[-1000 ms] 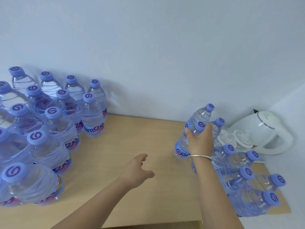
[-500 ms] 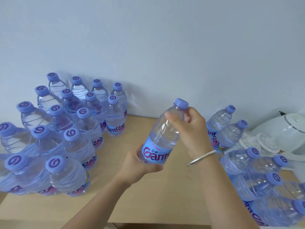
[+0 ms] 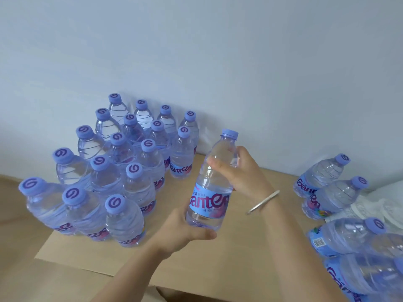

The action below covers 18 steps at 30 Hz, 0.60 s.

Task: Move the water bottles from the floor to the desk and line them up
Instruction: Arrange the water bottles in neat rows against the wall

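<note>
Both hands, left hand (image 3: 185, 229) and right hand (image 3: 244, 177), grip one bottle (image 3: 212, 186) above the table (image 3: 250, 247); next, stand it beside the rows (image 3: 122, 171) at the table's back-left.

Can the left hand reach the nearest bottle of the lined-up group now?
Probably not yet: the left hand grips the base of the held bottle. The nearest lined-up bottle stands close beside it, nothing between.

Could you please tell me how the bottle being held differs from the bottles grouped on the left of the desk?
The held bottle is in the air, tilted, with the left hand at its base and the right hand near its neck; the lined-up bottles stand upright on the desk, untouched, in rows. Both have purple-blue caps and blue labels.
</note>
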Tool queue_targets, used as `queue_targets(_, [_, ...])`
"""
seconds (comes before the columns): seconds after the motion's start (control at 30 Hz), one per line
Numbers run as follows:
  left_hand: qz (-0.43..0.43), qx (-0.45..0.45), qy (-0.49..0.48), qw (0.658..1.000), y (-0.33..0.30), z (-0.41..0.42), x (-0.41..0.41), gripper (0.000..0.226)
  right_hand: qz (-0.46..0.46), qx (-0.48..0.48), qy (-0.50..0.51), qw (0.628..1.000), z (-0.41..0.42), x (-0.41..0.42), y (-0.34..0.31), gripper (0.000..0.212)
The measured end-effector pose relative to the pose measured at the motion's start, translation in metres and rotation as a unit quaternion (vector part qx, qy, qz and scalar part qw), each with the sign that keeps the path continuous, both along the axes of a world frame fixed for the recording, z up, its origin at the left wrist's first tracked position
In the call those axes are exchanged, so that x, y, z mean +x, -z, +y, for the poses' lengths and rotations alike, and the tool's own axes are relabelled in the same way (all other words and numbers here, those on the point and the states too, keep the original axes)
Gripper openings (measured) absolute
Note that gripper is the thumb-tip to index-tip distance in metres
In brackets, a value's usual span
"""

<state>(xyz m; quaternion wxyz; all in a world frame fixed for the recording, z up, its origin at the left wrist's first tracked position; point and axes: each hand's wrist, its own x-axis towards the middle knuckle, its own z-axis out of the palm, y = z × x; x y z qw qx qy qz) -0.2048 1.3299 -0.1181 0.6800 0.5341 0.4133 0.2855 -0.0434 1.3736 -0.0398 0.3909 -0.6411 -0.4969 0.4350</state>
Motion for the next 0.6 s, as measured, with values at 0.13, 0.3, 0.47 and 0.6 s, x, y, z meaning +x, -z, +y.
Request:
queue_targets(0.13, [-0.015, -0.022, 0.006, 1.0, 0.001, 0.0, -0.015, 0.049, 0.035, -0.059, -0.047, 0.997, 0.009, -0.002, -0.001, 0.051])
queue_targets(0.3, [-0.004, -0.028, -0.01, 1.0, 0.006, 0.004, -0.025, 0.049, 0.003, -0.072, -0.055, 0.996, 0.021, -0.016, 0.004, 0.07])
queue_targets(0.47, [0.02, -0.053, -0.032, 0.998, 0.016, 0.011, -0.034, 0.051, -0.029, -0.104, -0.128, 0.986, 0.034, -0.026, 0.009, 0.04])
queue_targets(0.6, [0.074, -0.091, -0.096, 0.988, 0.037, 0.02, -0.033, 0.063, -0.063, -0.109, -0.173, 0.977, 0.038, -0.036, 0.015, 0.026])
